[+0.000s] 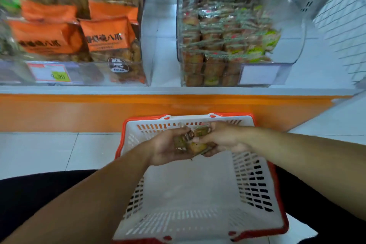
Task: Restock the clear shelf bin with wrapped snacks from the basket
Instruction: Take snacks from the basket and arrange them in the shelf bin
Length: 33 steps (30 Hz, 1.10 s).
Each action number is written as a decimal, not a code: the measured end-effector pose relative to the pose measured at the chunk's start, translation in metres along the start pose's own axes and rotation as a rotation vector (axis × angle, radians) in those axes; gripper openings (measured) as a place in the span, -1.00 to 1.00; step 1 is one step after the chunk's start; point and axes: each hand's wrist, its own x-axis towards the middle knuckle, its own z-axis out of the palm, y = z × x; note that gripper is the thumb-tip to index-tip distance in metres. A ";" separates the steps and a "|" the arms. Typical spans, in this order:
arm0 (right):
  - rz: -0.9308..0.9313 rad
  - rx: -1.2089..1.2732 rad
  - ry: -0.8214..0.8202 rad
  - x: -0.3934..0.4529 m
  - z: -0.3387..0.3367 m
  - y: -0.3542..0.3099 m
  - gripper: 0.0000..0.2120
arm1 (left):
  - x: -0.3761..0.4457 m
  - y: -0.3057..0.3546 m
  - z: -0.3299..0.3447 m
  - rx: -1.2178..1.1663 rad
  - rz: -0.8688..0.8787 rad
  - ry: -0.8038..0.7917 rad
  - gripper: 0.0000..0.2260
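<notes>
Both grips are pinching one cluster of small green-and-brown wrapped snacks [193, 141]: left hand [168, 149] cupping beneath, right hand [221, 138] closing from the side, above the white slotted plastic basket with red rim [257, 180]. Best to gather them snugly, then lift to the clear plastic shelf bin [293, 49] beyond the basket.

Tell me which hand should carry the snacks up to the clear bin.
Right hand, probably. Both hands grip the wrapped snacks over the basket, but the clear bin stands up and right, nearer that side.
</notes>
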 end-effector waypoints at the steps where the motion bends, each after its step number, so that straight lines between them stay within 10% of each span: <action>1: -0.014 -0.106 0.015 -0.015 -0.001 -0.011 -0.63 | -0.012 0.010 0.007 0.043 -0.008 -0.035 -0.68; 7: -0.287 -0.789 0.230 -0.108 -0.018 -0.083 -0.73 | -0.084 0.067 0.065 0.195 0.016 -0.215 -0.60; 15: -0.750 -0.390 0.409 -0.156 -0.031 -0.129 -0.69 | -0.125 0.115 0.112 0.021 0.169 -0.206 -0.69; 33: -0.784 -0.488 0.655 -0.145 -0.041 -0.123 -0.54 | -0.121 0.121 0.140 -0.227 0.226 -0.293 -0.62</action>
